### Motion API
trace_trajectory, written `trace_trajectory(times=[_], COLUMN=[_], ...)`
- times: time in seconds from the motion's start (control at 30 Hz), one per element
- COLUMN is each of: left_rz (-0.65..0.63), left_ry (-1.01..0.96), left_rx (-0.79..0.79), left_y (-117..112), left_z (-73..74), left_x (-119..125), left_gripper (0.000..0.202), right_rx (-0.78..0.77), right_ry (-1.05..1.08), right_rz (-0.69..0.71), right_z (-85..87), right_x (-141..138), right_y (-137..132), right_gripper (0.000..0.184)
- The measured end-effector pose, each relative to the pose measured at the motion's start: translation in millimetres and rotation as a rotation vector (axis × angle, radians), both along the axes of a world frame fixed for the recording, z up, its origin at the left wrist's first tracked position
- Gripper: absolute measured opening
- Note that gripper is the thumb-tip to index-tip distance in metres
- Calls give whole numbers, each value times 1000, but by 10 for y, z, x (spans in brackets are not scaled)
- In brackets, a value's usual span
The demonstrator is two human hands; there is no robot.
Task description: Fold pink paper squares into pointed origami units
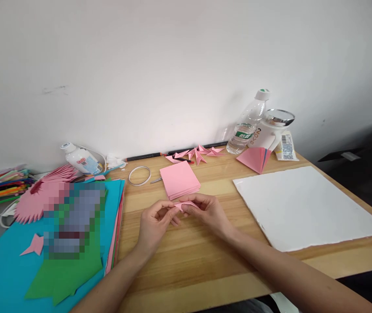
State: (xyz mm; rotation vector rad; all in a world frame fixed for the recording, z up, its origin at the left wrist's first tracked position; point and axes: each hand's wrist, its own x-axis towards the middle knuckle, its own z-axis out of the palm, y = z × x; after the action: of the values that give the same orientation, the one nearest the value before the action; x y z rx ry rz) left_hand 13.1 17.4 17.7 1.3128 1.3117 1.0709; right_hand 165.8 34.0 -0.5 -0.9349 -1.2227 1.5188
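Between both hands I hold a small piece of folded pink paper (186, 204) just above the wooden table. My left hand (156, 219) pinches its left end between thumb and fingers. On its other side my right hand (207, 213) grips it, thumb in front and fingers behind. A stack of square pink paper (179, 179) lies right behind my hands. Farther back, against the wall, rest several pointed pink folded pieces (199, 153). The tips of some fingers are hidden behind the folded paper.
On the left, blue sheets (9, 256) and green paper (71, 278) carry a blurred-out patch, near a spiky pink paper ring (42, 193). A white board (310, 208) lies right. Behind stand a water bottle (247, 124) and a white mug (267, 132). A tape roll (129, 176) lies left of the stack.
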Motion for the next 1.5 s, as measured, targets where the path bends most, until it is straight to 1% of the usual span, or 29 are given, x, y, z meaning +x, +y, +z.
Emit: trace_trajectory(times=[0.1,0.23,0.33,0.5,0.63,0.77,0.87,0.97,1.1,1.17,1.3,1.43,1.5], left_rz=[-4,-41,-67,3,0,-20,-43,-45,-18,3,12,-5,-18], left_ry=[-40,-46,-11,146,149,150,128,44,-76,-86,-81,-97,-108], left_rx=[-11,60,126,261,276,303,301,280,158,116,118,109,100], left_y=[2,-1,-19,-70,-86,-84,-82,-86,-92,-92,-81,-77,-83], left_z=[6,-11,-16,-9,-8,-4,-4,-3,31,59,89,57,36], left_x=[13,25,26,22,18,7,1,7,30,41,35,2,-6], left_gripper=[18,15,12,5,4,6,8,7,9,8,7,6,6], right_rx=[-17,-24,-14,11,27,7,20,33,56,79,84,84,80], right_ry=[30,88,105,84,56,87,103,131,129,122,152,62,50], right_rz=[4,37,51,64,78,78,81,107,115,106,152,131,143], right_z=[10,30,45,36,19,33,32,2,-32,-29,-5,21,32], right_x=[2,2,-10,-47,-54,-39,-34,-43,-59,-59,-48,-37,-27], right_y=[3,-2,-15,-50,-65,-53,-43,-45,-59,-63,-58,-41,-33], right_gripper=[28,28,27,24,23,23,21,20,18,16,19,26,26])
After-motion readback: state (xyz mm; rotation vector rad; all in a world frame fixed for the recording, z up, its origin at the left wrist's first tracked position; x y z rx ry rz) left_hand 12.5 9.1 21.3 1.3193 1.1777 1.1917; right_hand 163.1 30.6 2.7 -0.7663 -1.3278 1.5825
